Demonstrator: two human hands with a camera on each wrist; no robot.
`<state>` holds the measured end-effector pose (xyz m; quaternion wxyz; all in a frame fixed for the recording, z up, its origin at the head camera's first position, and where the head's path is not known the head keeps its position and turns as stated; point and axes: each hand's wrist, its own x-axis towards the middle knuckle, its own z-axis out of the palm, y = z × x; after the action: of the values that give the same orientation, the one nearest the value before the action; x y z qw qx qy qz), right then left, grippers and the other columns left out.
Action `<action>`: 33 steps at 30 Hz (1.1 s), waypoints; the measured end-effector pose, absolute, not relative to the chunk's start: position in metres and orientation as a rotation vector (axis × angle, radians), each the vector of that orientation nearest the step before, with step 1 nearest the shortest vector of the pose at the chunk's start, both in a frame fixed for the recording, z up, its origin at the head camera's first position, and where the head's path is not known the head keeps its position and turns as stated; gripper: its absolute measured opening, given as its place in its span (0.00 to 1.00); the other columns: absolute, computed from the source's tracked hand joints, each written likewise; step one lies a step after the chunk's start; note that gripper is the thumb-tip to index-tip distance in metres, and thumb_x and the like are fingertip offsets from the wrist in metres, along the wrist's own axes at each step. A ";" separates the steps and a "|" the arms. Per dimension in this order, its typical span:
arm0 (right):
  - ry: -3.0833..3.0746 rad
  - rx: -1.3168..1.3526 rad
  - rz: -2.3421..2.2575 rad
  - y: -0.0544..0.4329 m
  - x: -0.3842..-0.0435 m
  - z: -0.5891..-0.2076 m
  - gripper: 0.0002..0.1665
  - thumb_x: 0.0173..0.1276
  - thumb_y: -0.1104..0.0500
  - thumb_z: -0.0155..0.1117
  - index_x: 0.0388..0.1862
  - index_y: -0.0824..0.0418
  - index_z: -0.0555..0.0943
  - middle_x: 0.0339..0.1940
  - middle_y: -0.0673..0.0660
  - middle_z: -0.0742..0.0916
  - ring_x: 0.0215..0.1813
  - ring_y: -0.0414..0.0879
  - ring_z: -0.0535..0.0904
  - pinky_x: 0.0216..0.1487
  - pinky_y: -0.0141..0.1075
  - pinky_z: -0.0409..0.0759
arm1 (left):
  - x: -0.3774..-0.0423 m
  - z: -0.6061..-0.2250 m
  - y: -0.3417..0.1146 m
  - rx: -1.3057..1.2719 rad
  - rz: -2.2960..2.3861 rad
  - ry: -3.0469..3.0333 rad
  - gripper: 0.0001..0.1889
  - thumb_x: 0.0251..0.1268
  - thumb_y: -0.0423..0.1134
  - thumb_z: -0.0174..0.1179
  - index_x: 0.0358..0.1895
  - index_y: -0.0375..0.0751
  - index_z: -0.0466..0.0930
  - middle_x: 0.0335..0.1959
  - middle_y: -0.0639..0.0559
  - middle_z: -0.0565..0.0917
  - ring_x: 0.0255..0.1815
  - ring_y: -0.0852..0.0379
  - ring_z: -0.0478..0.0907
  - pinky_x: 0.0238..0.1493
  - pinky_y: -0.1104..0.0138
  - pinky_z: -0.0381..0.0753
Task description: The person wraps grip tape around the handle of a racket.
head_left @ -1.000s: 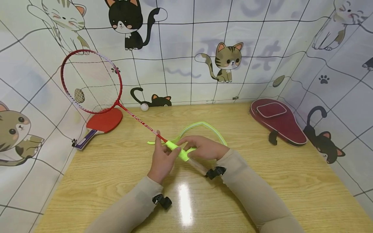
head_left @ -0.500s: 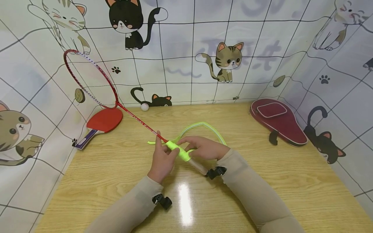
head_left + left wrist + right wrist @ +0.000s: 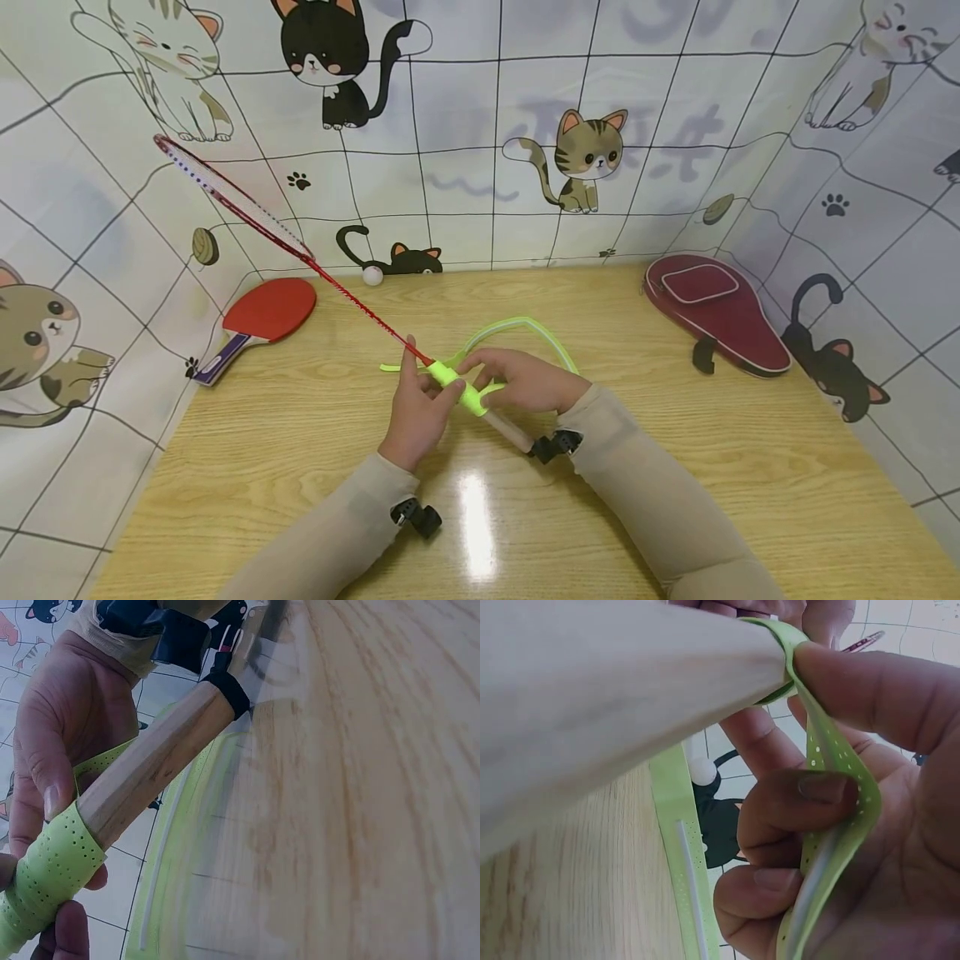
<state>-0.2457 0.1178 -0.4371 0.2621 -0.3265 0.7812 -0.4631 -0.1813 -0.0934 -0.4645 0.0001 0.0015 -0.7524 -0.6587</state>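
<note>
A red badminton racket [image 3: 352,300] slants up to the left, its head seen almost edge-on in the head view. My left hand [image 3: 418,414] grips its handle where perforated yellow-green overgrip tape [image 3: 56,862] is wound round it. Toward the butt, the pale wooden handle [image 3: 161,761] is bare, with a black band at its end. My right hand [image 3: 531,381] pinches the tape at the edge of the wound part. In the right wrist view the tape's free length [image 3: 844,787] runs through the curled fingers. More of it loops over the table behind the hands.
A red table tennis paddle [image 3: 270,310] lies at the back left, with a white ball [image 3: 372,275] by the wall. A dark red paddle case [image 3: 712,312] lies at the back right. Cat-patterned walls border the wooden table [image 3: 300,442].
The racket has turned about its long axis, its head going from a broad face to nearly edge-on. Both hands stay in about the same place, and the loose tape loop has shifted slightly.
</note>
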 end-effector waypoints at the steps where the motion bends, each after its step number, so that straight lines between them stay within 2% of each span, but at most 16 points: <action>1: 2.111 -0.889 -1.253 0.118 -0.246 -0.437 0.32 0.71 0.71 0.65 0.71 0.54 0.75 0.50 0.55 0.90 0.56 0.47 0.85 0.55 0.41 0.82 | -0.181 -0.464 -0.093 0.010 -2.079 -2.359 0.56 0.73 0.37 0.66 0.87 0.59 0.29 0.51 0.37 0.86 0.45 0.49 0.88 0.48 0.64 0.84; 7: 2.059 -0.902 -1.242 0.120 -0.245 -0.434 0.36 0.71 0.74 0.58 0.76 0.55 0.72 0.54 0.57 0.91 0.59 0.48 0.86 0.56 0.41 0.80 | -0.181 -0.463 -0.093 0.009 -2.087 -2.368 0.55 0.73 0.35 0.63 0.87 0.57 0.28 0.54 0.34 0.86 0.49 0.48 0.88 0.48 0.64 0.82; 12: 2.079 -0.890 -1.229 0.119 -0.243 -0.434 0.37 0.72 0.73 0.60 0.78 0.55 0.72 0.52 0.56 0.91 0.57 0.47 0.86 0.60 0.42 0.80 | -0.181 -0.462 -0.092 0.011 -2.076 -2.377 0.54 0.71 0.34 0.61 0.87 0.55 0.28 0.55 0.34 0.87 0.50 0.49 0.87 0.46 0.65 0.80; 18: 2.145 -0.894 -1.219 0.116 -0.242 -0.433 0.34 0.70 0.71 0.66 0.73 0.54 0.74 0.50 0.54 0.90 0.55 0.46 0.85 0.60 0.45 0.81 | -0.181 -0.463 -0.092 0.018 -2.025 -2.391 0.55 0.70 0.35 0.63 0.87 0.55 0.31 0.48 0.38 0.88 0.40 0.51 0.85 0.39 0.65 0.79; 23: 2.165 -0.895 -1.232 0.116 -0.243 -0.434 0.32 0.69 0.70 0.69 0.69 0.55 0.76 0.53 0.55 0.88 0.56 0.47 0.84 0.62 0.48 0.81 | -0.180 -0.462 -0.093 0.016 -2.003 -2.409 0.57 0.71 0.38 0.68 0.87 0.57 0.31 0.44 0.41 0.87 0.35 0.46 0.84 0.34 0.66 0.79; 29: 2.123 -0.914 -1.234 0.118 -0.244 -0.435 0.33 0.71 0.74 0.60 0.72 0.55 0.75 0.56 0.57 0.89 0.59 0.48 0.85 0.61 0.45 0.81 | -0.181 -0.461 -0.093 0.038 -2.005 -2.413 0.56 0.71 0.37 0.65 0.87 0.56 0.30 0.47 0.39 0.87 0.39 0.41 0.86 0.35 0.66 0.79; 33: 2.094 -0.921 -1.232 0.118 -0.244 -0.435 0.35 0.71 0.75 0.58 0.75 0.56 0.73 0.54 0.58 0.91 0.58 0.48 0.86 0.60 0.42 0.80 | -0.180 -0.462 -0.092 0.036 -2.004 -2.421 0.55 0.70 0.36 0.63 0.87 0.54 0.30 0.51 0.38 0.87 0.42 0.41 0.87 0.36 0.66 0.79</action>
<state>-0.2441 0.1183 -0.4346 0.2685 -0.3414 0.7763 -0.4569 -0.1802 -0.0924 -0.4617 -0.0008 0.0114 -0.7703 -0.6375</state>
